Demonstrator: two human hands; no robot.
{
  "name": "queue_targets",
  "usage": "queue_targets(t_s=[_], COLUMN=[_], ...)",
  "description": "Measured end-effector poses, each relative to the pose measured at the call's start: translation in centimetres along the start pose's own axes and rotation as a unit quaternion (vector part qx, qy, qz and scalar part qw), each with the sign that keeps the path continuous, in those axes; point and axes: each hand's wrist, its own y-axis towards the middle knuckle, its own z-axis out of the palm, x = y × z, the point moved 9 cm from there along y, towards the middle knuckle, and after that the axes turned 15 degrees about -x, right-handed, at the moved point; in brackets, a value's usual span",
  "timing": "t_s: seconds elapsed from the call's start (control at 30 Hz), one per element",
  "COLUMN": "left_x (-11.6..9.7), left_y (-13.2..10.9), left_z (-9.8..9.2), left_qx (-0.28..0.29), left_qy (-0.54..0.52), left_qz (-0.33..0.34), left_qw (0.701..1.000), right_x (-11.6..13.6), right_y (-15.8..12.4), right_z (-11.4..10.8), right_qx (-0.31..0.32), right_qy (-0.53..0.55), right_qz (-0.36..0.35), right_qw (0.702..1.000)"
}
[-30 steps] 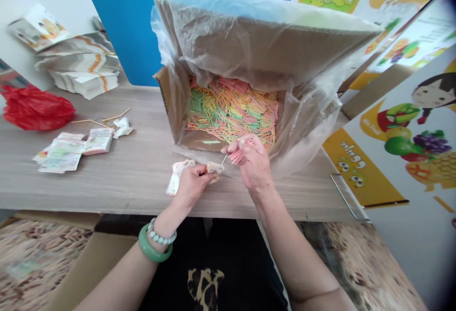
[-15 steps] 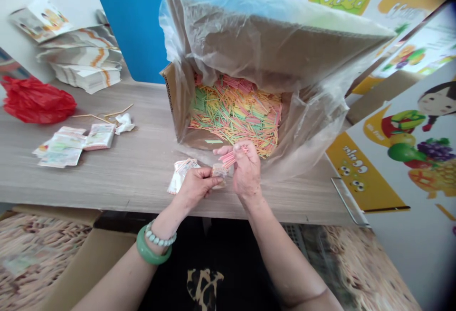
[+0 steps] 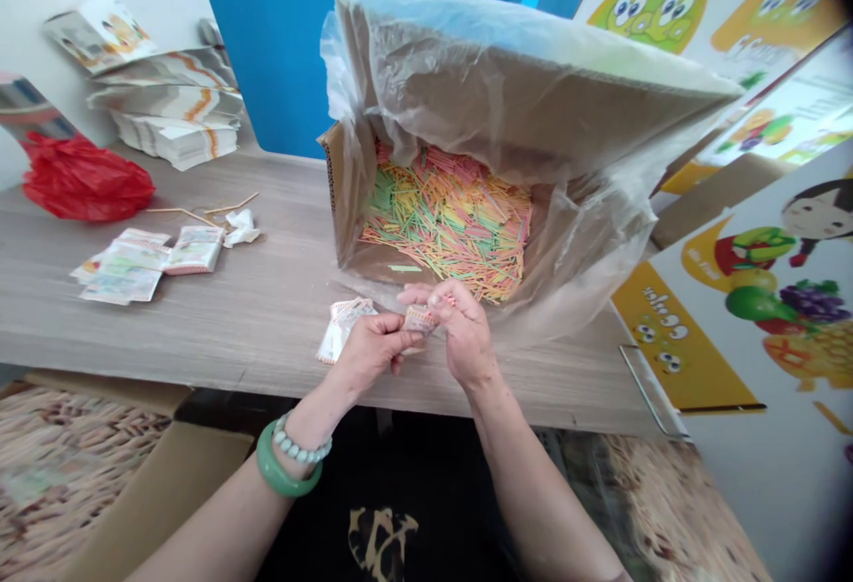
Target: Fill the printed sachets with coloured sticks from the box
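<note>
My left hand (image 3: 370,349) is closed on a small printed paper packet (image 3: 419,320) at the table's near edge. My right hand (image 3: 459,329) is closed too, pinching a small bunch of pink sticks (image 3: 450,299) whose ends meet the packet. Just behind both hands lies a cardboard box (image 3: 346,200) on its side, lined with clear plastic. Inside it is a heap of coloured sticks (image 3: 453,222) in pink, green, yellow and orange. A few more paper packets (image 3: 341,322) rest on the table beside my left hand.
A wooden table (image 3: 253,298) carries loose packets (image 3: 143,258) at left, a red plastic bag (image 3: 83,182), thin wooden sticks and a stack of printed paper (image 3: 166,115). Cartoon fruit panels (image 3: 753,271) stand at right. A cardboard box (image 3: 173,493) sits below at left.
My right hand has drawn closer to the left, bringing the pink sticks down to the packet. The view has shifted slightly to the left.
</note>
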Motion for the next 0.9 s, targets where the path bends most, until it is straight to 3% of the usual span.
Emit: queue_targets(t_s=[0.17,0.27,0.43,0.57,0.7,0.83,0.9], left_x=[-1.8,-1.9,-1.9,-1.2,-0.8,-2.6,-3.5], left_y=[0.2,0.9,1.7,1.7,1.4,1.1,1.3], left_z=[0.7,0.3,-1.2,-2.2,-4.2,-7.6,-9.9], left_qx=[0.042,0.051,0.033,0.005,-0.038,-0.085,-0.123], left_qy=[-0.021,-0.075,-0.178,-0.169,-0.134,-0.124,-0.108], left_qz=[0.095,0.067,0.019,0.002,-0.005,0.021,0.037], left_qw=[0.994,0.994,0.983,0.986,0.99,0.988,0.986], right_x=[-0.9,-0.8,-2.0,-3.7,-2.8,-2.7,-3.1], right_y=[0.1,0.7,1.4,0.6,-0.6,-0.7,0.5], right_z=[1.1,1.0,-0.4,0.1,3.1,5.4,5.7], right_qx=[0.07,0.088,0.035,0.007,0.03,0.097,0.123], right_qy=[-0.055,-0.092,-0.069,-0.204,-0.297,-0.321,-0.367], right_qz=[0.028,0.012,0.024,0.001,-0.096,-0.101,-0.11], right_qw=[0.996,0.992,0.997,0.979,0.95,0.937,0.915])
